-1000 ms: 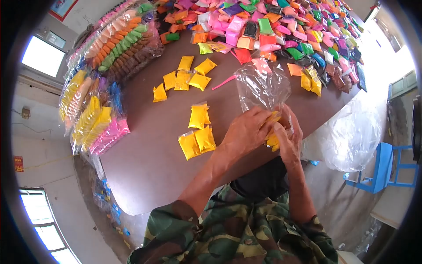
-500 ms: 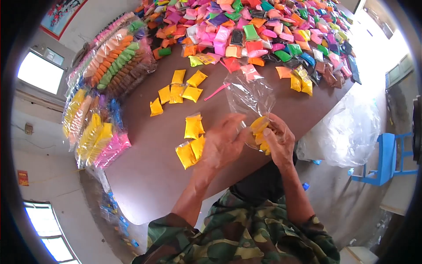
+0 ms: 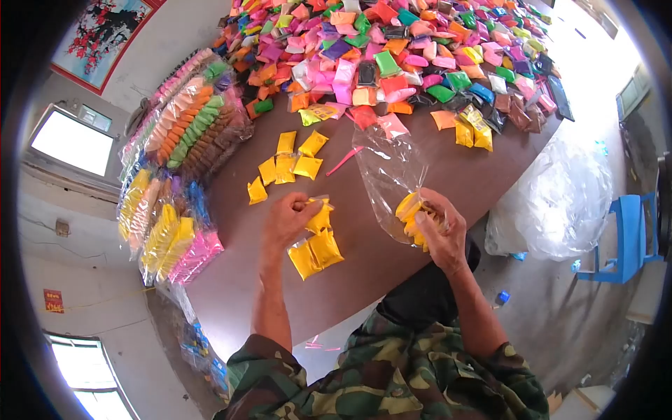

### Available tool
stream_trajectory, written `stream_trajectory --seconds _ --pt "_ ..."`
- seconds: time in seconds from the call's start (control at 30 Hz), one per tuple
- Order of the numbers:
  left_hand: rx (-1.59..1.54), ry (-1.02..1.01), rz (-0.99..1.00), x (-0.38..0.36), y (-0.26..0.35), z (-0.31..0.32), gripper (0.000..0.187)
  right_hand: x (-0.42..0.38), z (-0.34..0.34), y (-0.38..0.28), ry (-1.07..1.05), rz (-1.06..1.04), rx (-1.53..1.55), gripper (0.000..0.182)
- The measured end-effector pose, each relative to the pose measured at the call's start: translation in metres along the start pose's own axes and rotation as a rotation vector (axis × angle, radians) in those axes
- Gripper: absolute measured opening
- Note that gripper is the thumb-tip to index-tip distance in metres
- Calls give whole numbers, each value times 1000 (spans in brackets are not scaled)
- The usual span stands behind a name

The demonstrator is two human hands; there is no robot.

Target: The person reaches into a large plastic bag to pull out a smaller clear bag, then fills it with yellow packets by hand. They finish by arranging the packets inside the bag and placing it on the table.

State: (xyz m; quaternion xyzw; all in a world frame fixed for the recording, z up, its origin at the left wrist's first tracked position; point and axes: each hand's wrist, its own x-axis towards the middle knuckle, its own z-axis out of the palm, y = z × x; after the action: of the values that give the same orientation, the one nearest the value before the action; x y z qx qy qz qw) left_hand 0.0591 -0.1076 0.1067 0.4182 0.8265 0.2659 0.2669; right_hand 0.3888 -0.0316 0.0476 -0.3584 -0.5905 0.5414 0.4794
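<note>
My right hand is closed on a clear plastic bag with several yellow packets inside its lower end. The bag's wide upper part spreads out above the table, towards its far side. My left hand has its fingers curled in a pinch at the top edge of a yellow packet. Just below that packet lie more yellow packets, side by side. A loose group of several yellow packets rests further up the table.
A large heap of colourful packets covers the far side of the brown table. Filled bags are stacked along the left edge. A pink strip lies near the bag. Right of the table are a big clear plastic sack and a blue chair.
My left hand has moved left from the bag to the yellow packets and pinches one. The right hand still holds the bag. The whole view has shifted slightly.
</note>
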Motion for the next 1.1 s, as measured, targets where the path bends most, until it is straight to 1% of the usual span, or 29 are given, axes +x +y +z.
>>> stream_trajectory --seconds 0.1,0.2,0.3,0.4,0.5,0.6,0.7,0.8,0.9,0.93,1.03,1.1 --pt "-163 -46 62 8 -3 6 57 0 2 -6 -6 23 60 39" --pt "-145 -94 78 7 6 4 53 0 1 -8 4 -1 29 40" --pt "-98 -200 47 9 18 -2 49 0 1 -7 2 -20 -5 40" --pt "-124 -193 139 8 20 -2 44 -1 2 -8 -5 22 77 40" --pt "-91 -181 198 4 31 -3 41 0 1 -5 -2 5 71 40" --pt "-86 -138 249 6 28 0 40 -1 0 -4 -6 25 77 40" --pt "-378 -102 187 -7 52 5 39 -1 1 -3 -5 24 116 40" --pt "-503 -32 201 -22 90 17 43 -1 1 -4 -3 19 85 40" --pt "-498 -18 302 -12 95 54 43 -1 2 -2 -8 13 95 39" --pt "-388 41 397 -14 102 64 41 0 1 -2 -4 4 77 39" --pt "-453 10 356 -9 110 94 39 -1 1 -1 4 -16 49 39" --pt "-375 90 409 -1 105 107 36 0 2 -1 3 -26 59 39"
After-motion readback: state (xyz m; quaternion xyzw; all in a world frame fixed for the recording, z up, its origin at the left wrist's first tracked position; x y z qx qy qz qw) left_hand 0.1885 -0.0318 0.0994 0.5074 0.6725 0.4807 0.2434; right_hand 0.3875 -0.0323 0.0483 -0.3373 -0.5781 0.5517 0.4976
